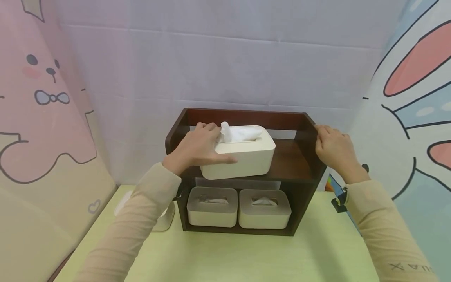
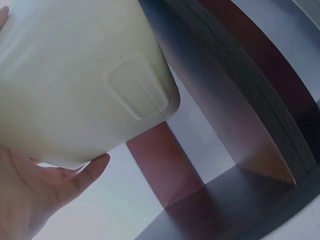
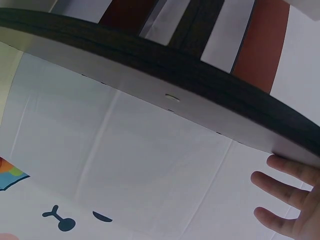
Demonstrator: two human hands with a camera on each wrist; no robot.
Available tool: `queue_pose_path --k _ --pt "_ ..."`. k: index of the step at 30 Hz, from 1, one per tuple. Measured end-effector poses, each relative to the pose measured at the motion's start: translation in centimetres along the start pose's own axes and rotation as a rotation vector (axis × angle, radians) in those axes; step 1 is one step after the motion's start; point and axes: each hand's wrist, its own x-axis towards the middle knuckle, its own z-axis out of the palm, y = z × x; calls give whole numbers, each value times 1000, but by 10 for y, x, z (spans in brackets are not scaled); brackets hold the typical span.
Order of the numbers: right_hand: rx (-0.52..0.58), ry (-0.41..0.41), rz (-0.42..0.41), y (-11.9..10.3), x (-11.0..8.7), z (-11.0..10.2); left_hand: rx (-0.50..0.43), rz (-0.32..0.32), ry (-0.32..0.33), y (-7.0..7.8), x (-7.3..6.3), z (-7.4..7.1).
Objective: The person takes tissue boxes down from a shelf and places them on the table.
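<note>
In the head view my left hand (image 1: pixel 197 147) grips a cream tissue box (image 1: pixel 243 162) at its left end, with the thumb along the front and the fingers over the top. White tissue sticks out of its slot. The box is tilted at the upper level of a dark brown two-tier shelf (image 1: pixel 239 232). Seen from the left wrist, the box (image 2: pixel 75 85) fills much of the view, and fingertips show at its edges. My right hand (image 1: pixel 336 150) rests at the top of the shelf's right side panel. Its fingers (image 3: pixel 285 190) are spread and fairly straight beside the panel.
Two tissue boxes with greyish lids, one on the left (image 1: pixel 212 215) and one on the right (image 1: pixel 265 217), sit in the lower tier. Another pale box (image 1: pixel 165 221) stands on the yellow-green table (image 1: pixel 225 258), partly hidden by my left arm. Printed curtains surround the table.
</note>
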Motion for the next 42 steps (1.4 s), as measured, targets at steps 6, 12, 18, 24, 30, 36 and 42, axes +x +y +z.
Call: queue_pose_path --k 6,12,18,24,30,36,42 --pt "-2 13 -1 -1 1 0 17 4 22 -5 -16 -11" --pt "-4 17 5 -1 2 -2 33 -5 37 -11 -29 -18" --pt "-1 7 9 -2 2 -1 14 11 61 -19 -43 -20" --pt "9 22 2 -2 1 1 23 25 66 -25 -57 -19" --pt "11 22 0 -4 3 2 33 81 100 -27 -71 -19" --pt "6 18 3 -4 4 3 18 104 135 -29 -85 -20" --pt "7 23 -4 -4 4 4 18 72 135 -31 -101 -15"
